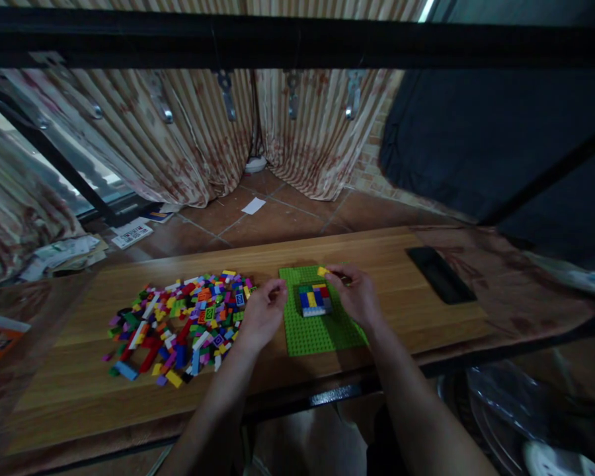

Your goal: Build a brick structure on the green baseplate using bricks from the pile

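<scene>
A small yellow brick [322,272] is pinched between the thumb and fingers of my right hand [354,291], over the far part of a green baseplate [297,340]. On the plate, just left of that hand, stands a small block of bricks [313,301] in blue, yellow, red, green and white. My left hand [265,307] is at the plate's left edge, between it and the brick pile. Its fingers are curled together, and whatever they may hold is hidden.
A large pile of mixed bricks [178,324] spreads over the left of the wooden table [69,390]. A black phone-like slab [441,274] lies to the right. A dark metal bar [297,43] with hanging clips crosses beyond the table, before striped curtains [307,145].
</scene>
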A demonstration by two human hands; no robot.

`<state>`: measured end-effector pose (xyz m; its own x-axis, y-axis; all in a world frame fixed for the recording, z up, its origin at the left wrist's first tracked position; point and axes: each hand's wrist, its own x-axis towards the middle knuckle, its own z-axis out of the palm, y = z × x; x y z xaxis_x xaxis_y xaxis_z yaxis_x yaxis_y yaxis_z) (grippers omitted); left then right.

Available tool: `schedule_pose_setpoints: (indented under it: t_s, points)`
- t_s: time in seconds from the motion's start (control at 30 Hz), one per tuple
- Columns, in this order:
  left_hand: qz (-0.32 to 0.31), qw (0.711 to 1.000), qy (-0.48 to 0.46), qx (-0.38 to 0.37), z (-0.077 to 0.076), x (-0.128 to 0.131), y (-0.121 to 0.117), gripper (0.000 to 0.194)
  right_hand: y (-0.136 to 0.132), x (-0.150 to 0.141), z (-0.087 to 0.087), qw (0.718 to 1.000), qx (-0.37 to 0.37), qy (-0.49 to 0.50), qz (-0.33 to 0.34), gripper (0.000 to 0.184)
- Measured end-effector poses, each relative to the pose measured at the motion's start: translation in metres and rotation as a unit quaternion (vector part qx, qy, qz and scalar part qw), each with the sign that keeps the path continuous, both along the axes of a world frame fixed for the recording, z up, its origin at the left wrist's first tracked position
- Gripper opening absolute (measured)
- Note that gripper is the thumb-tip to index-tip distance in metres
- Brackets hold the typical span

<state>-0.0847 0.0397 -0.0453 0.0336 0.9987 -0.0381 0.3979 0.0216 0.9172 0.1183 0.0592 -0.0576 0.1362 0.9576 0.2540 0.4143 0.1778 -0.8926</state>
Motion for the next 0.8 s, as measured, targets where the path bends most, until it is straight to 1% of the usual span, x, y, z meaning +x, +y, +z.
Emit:
schedule_pose_setpoints:
  t_s: [0.1,0.2,0.43,0.67,0.8]
  points:
    - [-0.013,1.000,0.019,-0.008,-0.003,0.003,-0.001,0.029,-0.002,-0.005,0.000,0.996,0.007,-0.078,0.049,0.016]
    - [-0.021,0.999,0.022,-0.014,-0.003,0.006,-0.003,0.033,-0.005,-0.012,0.004,0.987,0.013,-0.142,0.067,0.014]
    - [-0.047,0.999,0.017,-0.005,-0.008,0.009,-0.005,0.038,-0.008,-0.019,0.009,0.973,0.023,-0.208,0.098,0.013]
    - [-0.075,0.997,0.019,0.008,-0.018,0.013,-0.007,0.042,-0.009,-0.022,0.007,0.971,0.041,-0.230,0.053,0.011]
    - [-0.075,0.997,0.022,0.018,-0.023,0.013,-0.007,0.043,-0.011,-0.027,0.009,0.960,0.039,-0.269,0.067,0.009]
